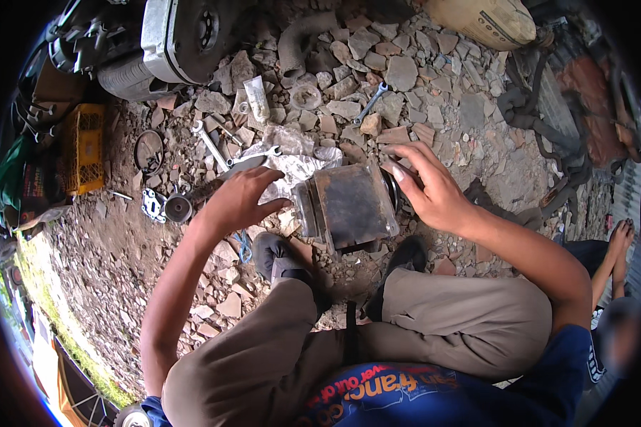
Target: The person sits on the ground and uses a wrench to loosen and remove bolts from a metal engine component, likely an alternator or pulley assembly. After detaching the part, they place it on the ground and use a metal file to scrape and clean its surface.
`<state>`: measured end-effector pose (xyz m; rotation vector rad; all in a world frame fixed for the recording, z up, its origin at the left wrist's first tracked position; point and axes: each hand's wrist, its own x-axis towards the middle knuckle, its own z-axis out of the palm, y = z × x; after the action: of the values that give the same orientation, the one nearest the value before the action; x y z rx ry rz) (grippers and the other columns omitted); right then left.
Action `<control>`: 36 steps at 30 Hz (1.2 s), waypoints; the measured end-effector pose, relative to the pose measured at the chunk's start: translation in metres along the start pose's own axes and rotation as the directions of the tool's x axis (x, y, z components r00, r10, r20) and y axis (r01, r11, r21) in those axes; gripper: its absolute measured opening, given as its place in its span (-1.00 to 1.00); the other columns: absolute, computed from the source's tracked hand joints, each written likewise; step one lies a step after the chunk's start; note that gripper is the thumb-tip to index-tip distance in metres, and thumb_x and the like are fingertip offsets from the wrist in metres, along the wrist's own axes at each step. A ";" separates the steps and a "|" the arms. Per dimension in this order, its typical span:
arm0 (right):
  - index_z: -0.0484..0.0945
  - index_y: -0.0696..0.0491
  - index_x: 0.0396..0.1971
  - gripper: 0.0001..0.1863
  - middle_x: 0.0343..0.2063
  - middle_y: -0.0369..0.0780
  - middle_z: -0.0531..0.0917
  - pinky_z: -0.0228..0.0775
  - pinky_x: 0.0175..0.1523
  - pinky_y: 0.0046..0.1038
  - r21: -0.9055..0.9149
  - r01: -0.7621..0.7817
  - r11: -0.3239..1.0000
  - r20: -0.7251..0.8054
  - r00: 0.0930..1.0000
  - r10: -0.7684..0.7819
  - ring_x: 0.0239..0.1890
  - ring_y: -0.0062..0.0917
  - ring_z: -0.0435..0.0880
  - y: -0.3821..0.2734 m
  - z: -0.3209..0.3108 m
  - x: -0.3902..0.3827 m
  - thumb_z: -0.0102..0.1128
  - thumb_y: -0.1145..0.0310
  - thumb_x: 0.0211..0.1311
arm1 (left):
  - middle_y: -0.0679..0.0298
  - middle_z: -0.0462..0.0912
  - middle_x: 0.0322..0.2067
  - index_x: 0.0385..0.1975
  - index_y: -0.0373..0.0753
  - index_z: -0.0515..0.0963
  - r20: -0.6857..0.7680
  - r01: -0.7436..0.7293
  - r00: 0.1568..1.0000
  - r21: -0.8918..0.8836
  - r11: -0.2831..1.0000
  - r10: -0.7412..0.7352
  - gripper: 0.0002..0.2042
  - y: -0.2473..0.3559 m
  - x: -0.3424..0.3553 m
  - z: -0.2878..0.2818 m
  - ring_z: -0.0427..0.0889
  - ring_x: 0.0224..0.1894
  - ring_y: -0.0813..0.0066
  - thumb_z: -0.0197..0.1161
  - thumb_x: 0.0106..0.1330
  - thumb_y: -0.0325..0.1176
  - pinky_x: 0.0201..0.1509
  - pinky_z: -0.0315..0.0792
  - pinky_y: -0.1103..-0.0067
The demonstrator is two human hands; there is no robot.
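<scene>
A boxy metal machine part (pixel 356 208) with a dark, stained flat face sits on the rubble between my feet. My left hand (pixel 246 196) hovers at its left, thumb and fingers apart and holding nothing. On the other side, my right hand (pixel 431 188) is spread with its fingertips close to the part's upper right end; I cannot tell whether they touch it. A crumpled whitish plastic sheet (pixel 292 146) lies just beyond the part. On and beside that sheet rest a combination wrench (pixel 210 146) and a second wrench (pixel 256 156), near my left hand.
Farther off lie another wrench (pixel 372 102), a white tube (pixel 256 98) and a bent hose (pixel 295 44). A pulley (pixel 178 208) and a yellow crate (pixel 85 149) are at left, an engine (pixel 171 43) beyond. Black hoses (pixel 534 121) and a seated person (pixel 612 263) are at right.
</scene>
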<state>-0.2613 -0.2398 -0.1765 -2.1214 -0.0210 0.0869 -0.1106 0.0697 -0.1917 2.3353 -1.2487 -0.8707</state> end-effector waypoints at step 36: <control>0.20 0.38 0.22 -0.34 0.18 0.16 0.27 0.39 0.17 -0.21 -0.378 0.250 0.891 0.369 0.924 -0.102 0.08 -0.05 0.45 -0.038 0.075 -0.024 0.03 0.59 0.02 | -0.11 0.52 0.02 0.11 -0.36 0.40 0.052 -0.104 0.990 -0.343 0.934 0.129 -0.56 -0.005 0.054 0.039 0.51 0.11 0.02 0.01 0.44 -0.13 0.20 0.37 0.31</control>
<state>-0.2899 -0.1575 -0.1824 -2.4981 -0.4824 0.3698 -0.1099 0.0265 -0.2427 1.9547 -1.1465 -1.0472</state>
